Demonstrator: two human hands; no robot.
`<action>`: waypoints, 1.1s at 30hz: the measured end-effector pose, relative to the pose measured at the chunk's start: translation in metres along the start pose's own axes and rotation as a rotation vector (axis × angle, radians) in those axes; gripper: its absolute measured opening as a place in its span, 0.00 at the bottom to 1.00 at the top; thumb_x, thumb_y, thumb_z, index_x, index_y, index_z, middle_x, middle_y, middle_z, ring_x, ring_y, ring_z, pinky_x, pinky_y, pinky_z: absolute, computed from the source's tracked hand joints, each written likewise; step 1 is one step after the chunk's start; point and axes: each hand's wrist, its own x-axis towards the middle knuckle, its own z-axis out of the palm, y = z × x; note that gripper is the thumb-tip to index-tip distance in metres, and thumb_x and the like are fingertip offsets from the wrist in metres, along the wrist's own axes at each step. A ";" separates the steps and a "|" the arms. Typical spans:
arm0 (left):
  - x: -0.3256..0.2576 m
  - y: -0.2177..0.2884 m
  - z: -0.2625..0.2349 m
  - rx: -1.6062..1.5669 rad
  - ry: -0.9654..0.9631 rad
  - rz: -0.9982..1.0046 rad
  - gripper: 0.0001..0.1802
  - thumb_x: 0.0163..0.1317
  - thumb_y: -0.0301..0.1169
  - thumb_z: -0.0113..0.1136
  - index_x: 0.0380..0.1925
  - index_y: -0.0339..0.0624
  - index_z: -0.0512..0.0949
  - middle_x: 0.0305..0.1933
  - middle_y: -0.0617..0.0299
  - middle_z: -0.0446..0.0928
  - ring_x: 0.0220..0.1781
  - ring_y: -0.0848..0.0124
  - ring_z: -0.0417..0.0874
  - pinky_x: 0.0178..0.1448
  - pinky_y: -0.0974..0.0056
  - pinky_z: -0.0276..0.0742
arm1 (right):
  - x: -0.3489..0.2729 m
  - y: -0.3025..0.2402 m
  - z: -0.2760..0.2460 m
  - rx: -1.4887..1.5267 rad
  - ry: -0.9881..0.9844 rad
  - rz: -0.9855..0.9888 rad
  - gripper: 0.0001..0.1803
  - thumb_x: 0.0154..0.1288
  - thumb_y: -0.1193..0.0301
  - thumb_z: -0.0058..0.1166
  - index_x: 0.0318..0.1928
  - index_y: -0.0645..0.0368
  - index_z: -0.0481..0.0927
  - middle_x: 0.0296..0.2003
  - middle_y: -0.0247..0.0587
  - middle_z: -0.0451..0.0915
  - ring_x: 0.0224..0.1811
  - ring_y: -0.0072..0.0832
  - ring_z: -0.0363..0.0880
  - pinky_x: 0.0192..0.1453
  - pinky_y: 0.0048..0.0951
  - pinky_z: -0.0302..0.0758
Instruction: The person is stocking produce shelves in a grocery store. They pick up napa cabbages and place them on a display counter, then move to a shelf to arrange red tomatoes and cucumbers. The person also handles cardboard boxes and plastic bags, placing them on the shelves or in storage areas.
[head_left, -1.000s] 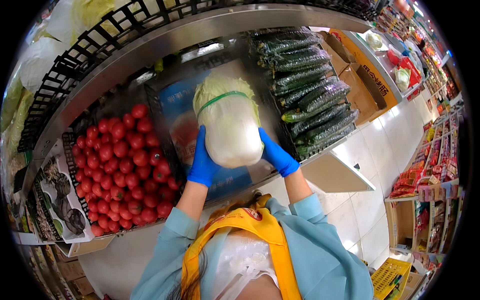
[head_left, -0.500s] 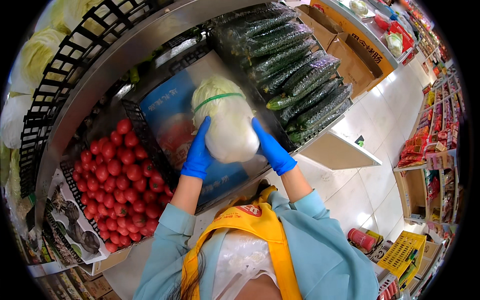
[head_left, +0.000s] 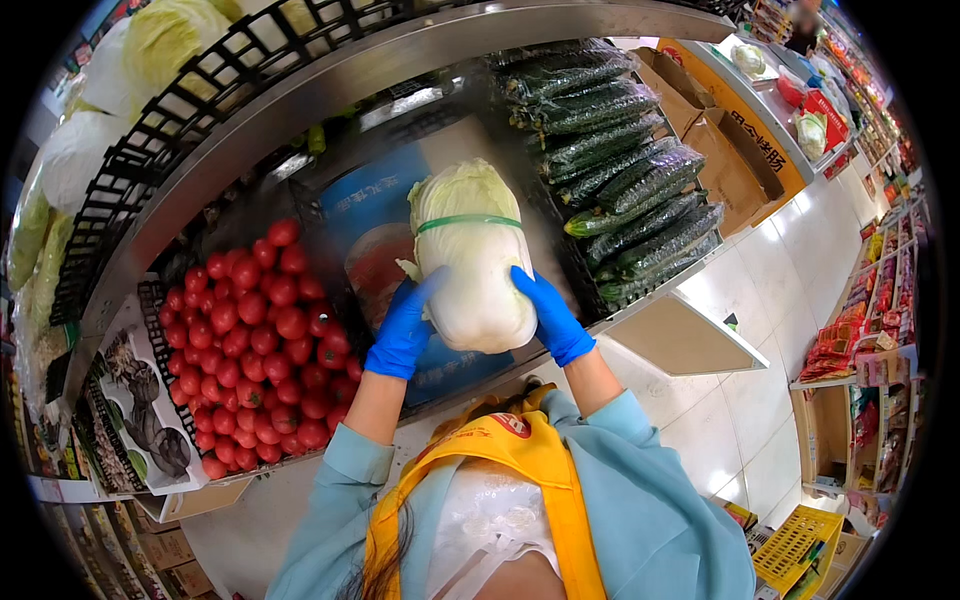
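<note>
A pale napa cabbage (head_left: pixel 480 285) with a green band around its leafy upper part is held between my two blue-gloved hands. My left hand (head_left: pixel 405 325) grips its left side, thumb on the front and the other fingers partly hidden behind it. On the right side, my right hand (head_left: pixel 552 315) presses its thumb against the white base, its fingers largely out of sight. Beneath the cabbage lies a blue and tan printed cardboard sheet (head_left: pixel 355 200), between the tomatoes and the cucumbers.
Red tomatoes (head_left: pixel 255 340) fill a black crate on the left. Plastic-wrapped cucumbers (head_left: pixel 640 190) lie in rows on the right. A metal shelf edge (head_left: pixel 330 85) with a black plastic rack (head_left: pixel 150 160) of cabbages runs above. Open cardboard boxes (head_left: pixel 735 165) stand beyond the cucumbers.
The cabbage has tipped to show more of its length, and its base sits slightly lower in view. My left thumb has moved onto its front. The whole view has shifted a little.
</note>
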 end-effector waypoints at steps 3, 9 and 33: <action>-0.016 0.012 -0.004 -0.072 0.020 -0.113 0.27 0.59 0.42 0.55 0.56 0.42 0.67 0.52 0.64 0.72 0.51 0.69 0.73 0.51 0.63 0.71 | -0.001 0.010 0.006 0.158 0.024 0.070 0.29 0.67 0.56 0.43 0.62 0.61 0.61 0.57 0.45 0.69 0.56 0.33 0.71 0.61 0.35 0.66; -0.033 0.011 -0.012 -0.442 -0.199 -0.090 0.34 0.60 0.58 0.45 0.58 0.46 0.65 0.55 0.61 0.70 0.54 0.65 0.71 0.58 0.60 0.67 | -0.012 0.021 0.037 0.409 -0.077 0.028 0.30 0.67 0.54 0.41 0.63 0.59 0.60 0.57 0.45 0.68 0.56 0.34 0.70 0.61 0.36 0.66; 0.002 -0.037 -0.008 -0.501 -0.144 0.035 0.30 0.62 0.50 0.49 0.59 0.45 0.64 0.59 0.59 0.68 0.58 0.65 0.69 0.62 0.62 0.65 | 0.017 0.025 -0.043 -0.102 -0.025 0.089 0.23 0.71 0.63 0.33 0.63 0.59 0.60 0.60 0.38 0.65 0.60 0.29 0.64 0.65 0.29 0.60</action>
